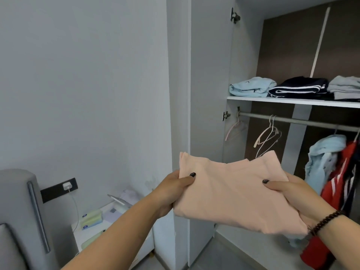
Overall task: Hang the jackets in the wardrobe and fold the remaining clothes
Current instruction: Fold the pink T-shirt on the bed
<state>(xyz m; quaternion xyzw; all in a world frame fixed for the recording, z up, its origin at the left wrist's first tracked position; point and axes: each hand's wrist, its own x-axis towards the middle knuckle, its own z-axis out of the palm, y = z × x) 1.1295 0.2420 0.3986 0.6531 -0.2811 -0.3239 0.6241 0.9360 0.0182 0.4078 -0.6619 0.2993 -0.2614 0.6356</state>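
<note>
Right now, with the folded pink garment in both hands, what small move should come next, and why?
Probably lift the folded pink garment toward the shelf. The left hand and right hand grip its sides, it looks already folded, and other folded clothes lie there.

Both forearms are bare, with no sleeves seen. Dark polish is worn on the thumbnails of the left hand [171, 189] and right hand [294, 193]. A dark beaded bracelet [325, 221] is worn on the right wrist.
</note>
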